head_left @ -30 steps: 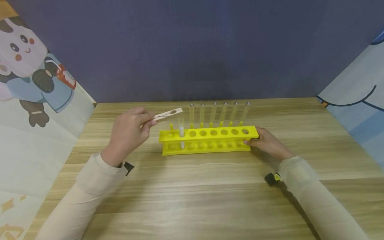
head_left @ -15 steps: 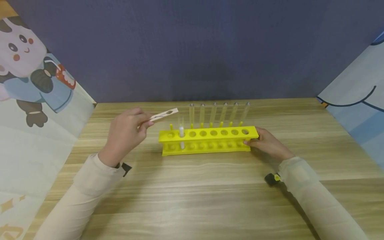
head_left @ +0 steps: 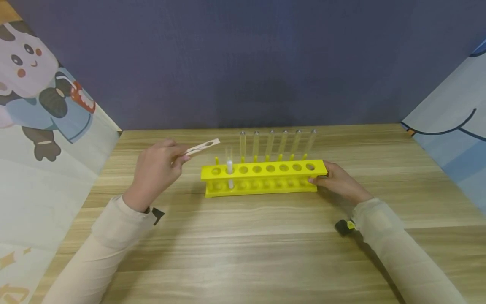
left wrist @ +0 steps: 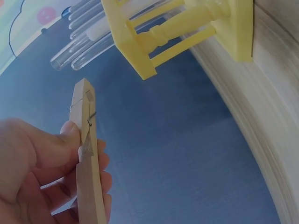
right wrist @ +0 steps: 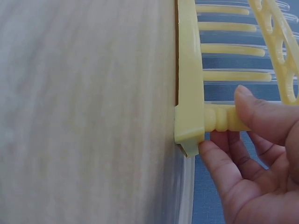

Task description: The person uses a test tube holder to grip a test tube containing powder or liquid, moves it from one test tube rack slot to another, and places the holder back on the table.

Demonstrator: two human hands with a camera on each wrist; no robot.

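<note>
My left hand [head_left: 155,174] pinches a wooden test tube clamp [head_left: 203,146] between thumb and fingers. The clamp's tip points right and holds nothing; a gap separates it from the tubes. Close by, a test tube [head_left: 229,166] with white contents stands upright in a hole near the left end of the yellow test tube rack [head_left: 262,175]. At the rack's other end, my right hand [head_left: 341,183] grips the turned end post [right wrist: 219,117], thumb on one side and fingers on the other. In the left wrist view the clamp's metal spring [left wrist: 90,119] shows.
Several clear test tubes [head_left: 256,143] stand upside down on the pegs along the rack's back. The leftmost peg [head_left: 217,160] is bare. A dark blue panel [head_left: 243,63] rises behind the wooden table [head_left: 243,253], with printed cloth [head_left: 57,156] at either side.
My left hand has moved left with the clamp, drawing its tip away from above the white-filled tube. My right hand and the rack have stayed put.
</note>
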